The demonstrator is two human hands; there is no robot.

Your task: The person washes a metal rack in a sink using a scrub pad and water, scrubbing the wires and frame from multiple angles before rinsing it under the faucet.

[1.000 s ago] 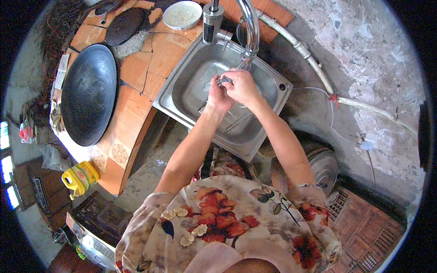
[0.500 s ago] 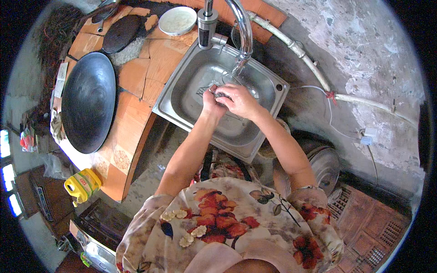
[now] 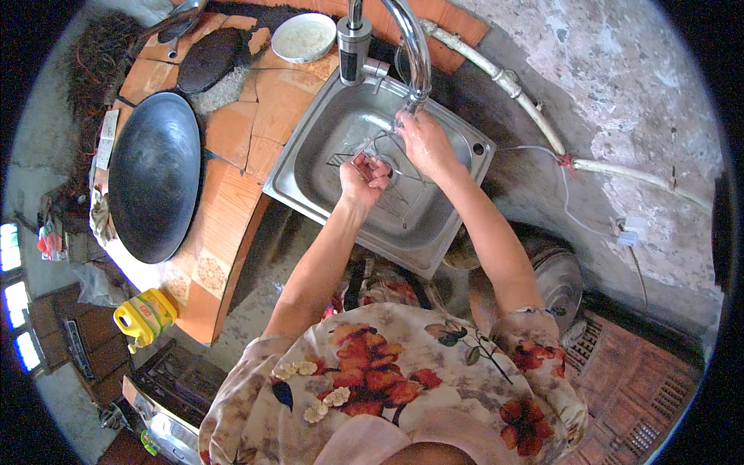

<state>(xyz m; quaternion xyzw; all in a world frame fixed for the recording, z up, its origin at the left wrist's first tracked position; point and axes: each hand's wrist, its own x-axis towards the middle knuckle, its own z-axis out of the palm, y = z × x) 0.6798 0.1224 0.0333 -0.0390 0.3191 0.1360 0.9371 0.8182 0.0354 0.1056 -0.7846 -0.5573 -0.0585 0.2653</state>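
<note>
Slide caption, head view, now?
Right hand beneath the chrome gooseneck faucet, curled left hand over the stainless-steel sink.

Hands now apart: R hand (image 3: 428, 146) is up at tap (image 3: 421, 68), fingertips prob. under spout (blurry); L hand (image 3: 363, 181) uncovered, curled alone over sink (image 3: 318, 167).

Faucet (image 3: 421, 68) cut off above, anything in left hand (image 3: 363, 180) unclear

Left grip (image 3: 364, 182) palm-up, fingers (image 3: 377, 172) curled
</note>
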